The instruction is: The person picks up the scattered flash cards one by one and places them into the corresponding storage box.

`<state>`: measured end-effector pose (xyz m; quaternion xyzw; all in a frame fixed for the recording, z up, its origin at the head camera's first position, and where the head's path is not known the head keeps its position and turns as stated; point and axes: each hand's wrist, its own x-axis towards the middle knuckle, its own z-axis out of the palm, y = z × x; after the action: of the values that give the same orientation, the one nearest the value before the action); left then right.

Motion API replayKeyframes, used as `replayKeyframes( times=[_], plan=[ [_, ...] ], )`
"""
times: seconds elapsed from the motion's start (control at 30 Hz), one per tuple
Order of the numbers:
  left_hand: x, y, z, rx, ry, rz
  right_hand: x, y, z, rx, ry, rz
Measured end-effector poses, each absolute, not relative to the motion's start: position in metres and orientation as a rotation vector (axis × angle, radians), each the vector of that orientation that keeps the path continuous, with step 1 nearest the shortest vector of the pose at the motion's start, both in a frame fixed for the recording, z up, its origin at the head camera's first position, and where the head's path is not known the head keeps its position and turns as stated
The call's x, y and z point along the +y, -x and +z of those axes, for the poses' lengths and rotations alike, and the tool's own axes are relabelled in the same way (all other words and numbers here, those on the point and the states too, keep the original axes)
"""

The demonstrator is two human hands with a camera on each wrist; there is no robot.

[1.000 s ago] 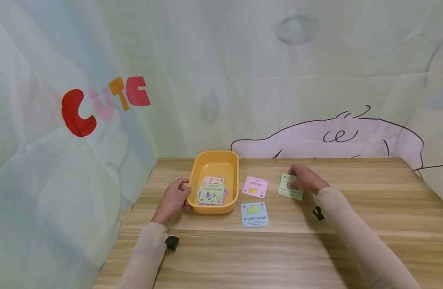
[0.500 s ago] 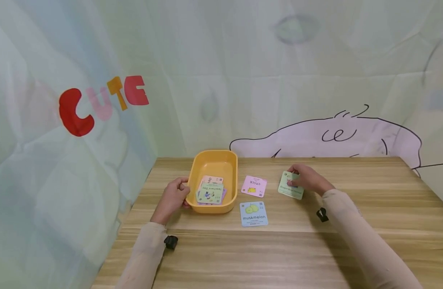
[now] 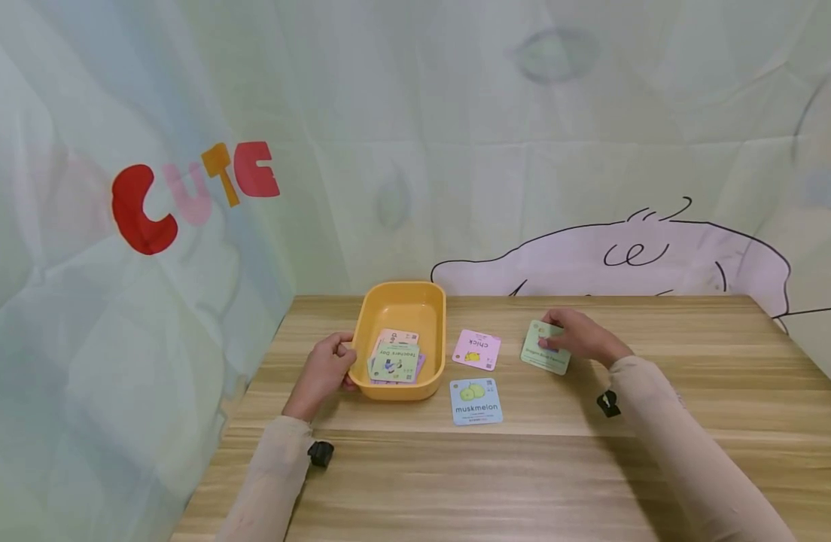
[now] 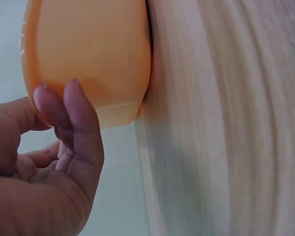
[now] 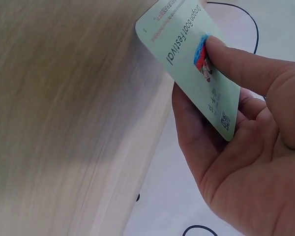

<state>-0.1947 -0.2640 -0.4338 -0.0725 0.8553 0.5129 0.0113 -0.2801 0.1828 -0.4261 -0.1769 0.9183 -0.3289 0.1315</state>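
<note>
My right hand (image 3: pixel 581 337) pinches a green Dragon Boat Festival card (image 5: pixel 187 54), thumb on its printed face and fingers behind it, over the right middle of the table. At the left, my left hand (image 3: pixel 324 370) grips the rim of a yellow plastic tray (image 3: pixel 440 331); the left wrist view shows the thumb and fingers (image 4: pixel 83 115) at its outer wall. Inside the tray lie several cards, a green Teachers' Day card (image 3: pixel 395 363) on top. Between tray and right hand are a pink chick card (image 3: pixel 477 350) and, nearer me, a blue muskmelon card (image 3: pixel 476 401).
The wood-grain table (image 3: pixel 456 482) ends at a printed cloth backdrop (image 3: pixel 388 150) along the back and left. Black wrist mounts show under the left sleeve (image 3: pixel 269 467) and the right sleeve (image 3: pixel 680 429).
My right hand has tilted the green card up slightly towards me and shifted a little to the right. The left hand and tray stay in place; the view has shifted slightly.
</note>
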Motion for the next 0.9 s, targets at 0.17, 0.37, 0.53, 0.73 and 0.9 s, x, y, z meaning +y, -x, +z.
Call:
replayKeyframes(
  times=[0.17, 0.37, 0.53, 0.73, 0.9],
  plan=[
    [-0.2634, 0.1946, -0.4323, 2.667, 0.231, 1.595, 0.1834, 0.2792, -0.4244, 2.675, 0.552, -0.931],
    [-0.2627, 0.1931, -0.4315, 2.666, 0.22, 1.606, 0.1809, 0.2762, -0.4208, 2.72, 0.616, -0.925],
    [-0.2623, 0.1928, -0.4312, 2.666, 0.225, 1.603, 0.1811, 0.2751, -0.4203, 2.762, 0.613, -0.908],
    [-0.2623, 0.1934, -0.4315, 2.669, 0.24, 1.59, 0.1833, 0.2735, -0.4216, 2.761, 0.581, -0.929],
    [-0.262, 0.1931, -0.4309, 2.676, 0.239, 1.569, 0.1855, 0.2721, -0.4226, 2.754, 0.569, -0.974]
  ],
)
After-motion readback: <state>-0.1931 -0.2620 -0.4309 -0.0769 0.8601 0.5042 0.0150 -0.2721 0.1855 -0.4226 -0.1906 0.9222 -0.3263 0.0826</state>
